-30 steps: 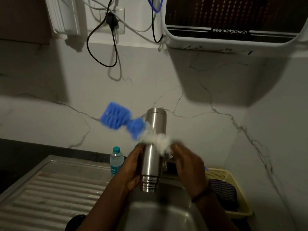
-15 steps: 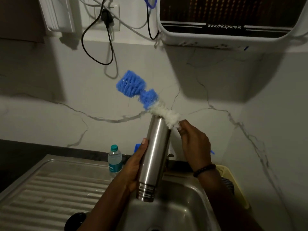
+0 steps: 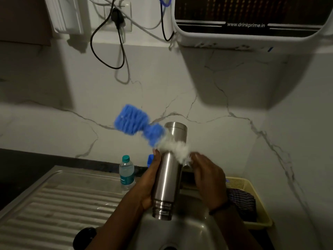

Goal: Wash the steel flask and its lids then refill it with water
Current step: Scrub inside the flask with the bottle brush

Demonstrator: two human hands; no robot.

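Your left hand (image 3: 150, 184) is wrapped around the steel flask (image 3: 168, 170), held mouth-down over the sink (image 3: 189, 233); your right hand (image 3: 210, 179) grips the bottle brush (image 3: 144, 129) by its handle. Half a second ago the bristles rode the flask's raised end; now the white bristles have slid lower down its wall, so you're scrubbing the outside, with rinsing and refilling ahead.

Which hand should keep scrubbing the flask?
Right. The right hand already holds the brush against the steel flask, while the left hand grips the flask over the sink.
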